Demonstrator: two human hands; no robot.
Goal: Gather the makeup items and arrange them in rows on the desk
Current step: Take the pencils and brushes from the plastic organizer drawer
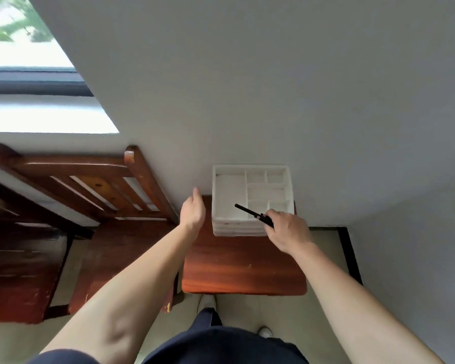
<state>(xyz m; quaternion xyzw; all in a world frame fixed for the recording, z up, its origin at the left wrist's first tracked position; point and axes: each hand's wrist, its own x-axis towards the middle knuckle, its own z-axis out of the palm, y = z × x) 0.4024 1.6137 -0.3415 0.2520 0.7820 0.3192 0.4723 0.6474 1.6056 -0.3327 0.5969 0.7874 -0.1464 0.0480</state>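
A white organiser box point(226, 227) with several open compartments stands at the back of a small reddish wooden desk point(242, 266), against the wall. Its compartments look bare. My right hand point(286, 229) is closed around a thin black makeup pencil point(248, 212), whose tip points left over the organiser's front compartments. My left hand point(193, 211) hovers just left of the organiser with fingers loosely apart, holding nothing. No other makeup items show in this view.
A wooden slatted headboard point(90, 185) and dark wooden furniture point(19, 271) stand to the left. The white wall rises behind the desk, with a window at the upper left. My legs and shoes are below the desk's front edge.
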